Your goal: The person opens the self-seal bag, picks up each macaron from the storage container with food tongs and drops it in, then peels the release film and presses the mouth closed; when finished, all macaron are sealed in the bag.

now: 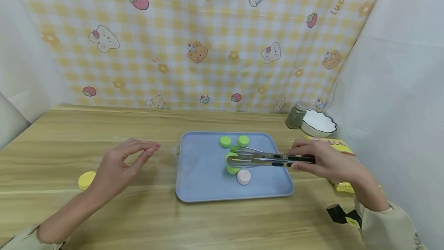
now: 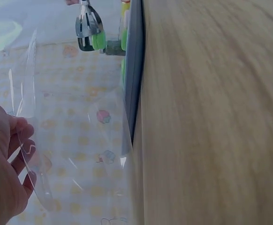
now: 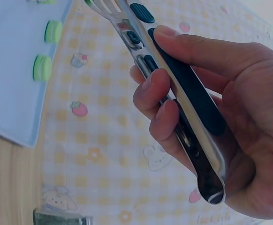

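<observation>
We see the right hand (image 1: 327, 160) clamped on slotted metal tongs (image 3: 187, 83) over the blue tray (image 1: 204, 184), long axis crosswise, tips pointing left, a round green macaron (image 2: 99, 41) at them; well apart, the left hand (image 1: 118, 165) pinches glossy clear plastic film (image 2: 82, 154).

The word "luck" stands printed on the yellow-checked backdrop cloth (image 1: 222, 22), at upper right with further cut-off letters, and the yellow packet (image 1: 341, 149) bears Chinese characters, apparently "通心粉".
</observation>
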`<move>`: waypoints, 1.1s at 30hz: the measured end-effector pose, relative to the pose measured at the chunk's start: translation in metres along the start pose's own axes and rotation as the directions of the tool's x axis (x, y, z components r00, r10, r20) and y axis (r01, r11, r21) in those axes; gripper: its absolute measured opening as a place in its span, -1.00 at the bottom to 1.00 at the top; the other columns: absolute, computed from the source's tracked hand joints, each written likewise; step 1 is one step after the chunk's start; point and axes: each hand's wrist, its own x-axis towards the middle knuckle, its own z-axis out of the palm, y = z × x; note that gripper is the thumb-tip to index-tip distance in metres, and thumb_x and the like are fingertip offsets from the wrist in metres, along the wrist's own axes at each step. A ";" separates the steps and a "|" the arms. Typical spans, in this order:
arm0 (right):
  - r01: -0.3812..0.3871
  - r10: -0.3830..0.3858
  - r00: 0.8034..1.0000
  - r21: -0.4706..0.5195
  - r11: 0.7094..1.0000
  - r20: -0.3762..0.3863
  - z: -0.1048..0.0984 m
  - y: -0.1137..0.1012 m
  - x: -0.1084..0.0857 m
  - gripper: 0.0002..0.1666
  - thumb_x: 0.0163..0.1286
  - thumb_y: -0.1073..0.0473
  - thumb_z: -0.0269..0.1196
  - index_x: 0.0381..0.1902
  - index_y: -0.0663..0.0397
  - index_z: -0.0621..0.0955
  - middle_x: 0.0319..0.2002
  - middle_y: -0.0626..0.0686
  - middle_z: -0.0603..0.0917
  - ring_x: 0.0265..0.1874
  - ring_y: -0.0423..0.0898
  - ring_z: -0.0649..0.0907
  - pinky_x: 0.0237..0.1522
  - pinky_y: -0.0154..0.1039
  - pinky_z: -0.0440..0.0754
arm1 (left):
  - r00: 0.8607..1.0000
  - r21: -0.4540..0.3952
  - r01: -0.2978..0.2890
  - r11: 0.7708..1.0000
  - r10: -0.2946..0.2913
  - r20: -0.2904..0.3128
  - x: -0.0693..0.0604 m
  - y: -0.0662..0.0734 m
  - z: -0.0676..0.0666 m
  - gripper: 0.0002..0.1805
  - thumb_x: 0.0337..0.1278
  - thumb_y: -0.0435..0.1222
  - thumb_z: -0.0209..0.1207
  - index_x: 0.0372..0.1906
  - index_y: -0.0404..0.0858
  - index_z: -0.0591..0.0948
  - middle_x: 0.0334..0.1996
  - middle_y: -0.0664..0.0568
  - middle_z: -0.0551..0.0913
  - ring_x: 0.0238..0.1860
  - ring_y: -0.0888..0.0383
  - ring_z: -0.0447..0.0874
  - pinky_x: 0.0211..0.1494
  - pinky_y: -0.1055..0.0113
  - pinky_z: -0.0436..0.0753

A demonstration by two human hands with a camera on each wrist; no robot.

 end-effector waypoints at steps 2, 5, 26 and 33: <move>0.008 -0.008 1.000 0.010 1.000 0.005 0.003 -0.003 0.004 -0.68 0.24 0.29 0.28 -0.01 0.17 0.63 -0.25 -0.19 0.54 -0.54 -0.37 0.42 -0.53 -0.46 0.44 | 1.000 -0.002 0.014 1.000 -0.014 0.008 0.000 0.001 -0.002 -0.70 -0.12 -0.61 0.28 -0.22 -0.27 0.70 -0.26 0.10 0.70 -0.17 0.36 0.58 -0.04 0.61 0.45; 0.018 -0.018 1.000 0.019 1.000 0.010 0.006 -0.006 0.010 -0.69 0.26 0.26 0.27 -0.03 0.18 0.63 -0.28 -0.20 0.51 -0.57 -0.36 0.40 -0.56 -0.47 0.43 | 0.999 -0.012 0.031 0.999 -0.031 0.023 0.001 0.002 -0.003 -0.71 -0.09 -0.61 0.26 -0.22 -0.28 0.70 -0.26 0.09 0.70 -0.17 0.36 0.58 -0.04 0.61 0.46; 0.102 -0.102 0.994 -0.017 0.995 0.033 0.034 -0.032 0.085 -0.70 0.30 0.18 0.25 -0.04 0.15 0.64 -0.28 -0.13 0.52 -0.50 -0.31 0.42 -0.45 -0.34 0.48 | 1.000 -0.011 -0.003 1.000 0.003 0.002 0.003 0.002 -0.002 -0.70 -0.12 -0.60 0.29 -0.22 -0.27 0.70 -0.26 0.08 0.70 -0.17 0.35 0.59 -0.02 0.60 0.45; 0.085 -0.085 0.996 -0.027 0.996 -0.003 0.054 -0.045 0.106 -0.70 0.29 0.18 0.25 -0.04 0.17 0.64 -0.33 -0.10 0.52 -0.58 -0.35 0.38 -0.49 -0.40 0.43 | 1.000 0.000 -0.003 1.000 0.003 -0.004 0.003 0.004 -0.003 -0.70 -0.11 -0.59 0.28 -0.23 -0.24 0.70 -0.26 0.11 0.70 -0.16 0.32 0.57 -0.01 0.60 0.44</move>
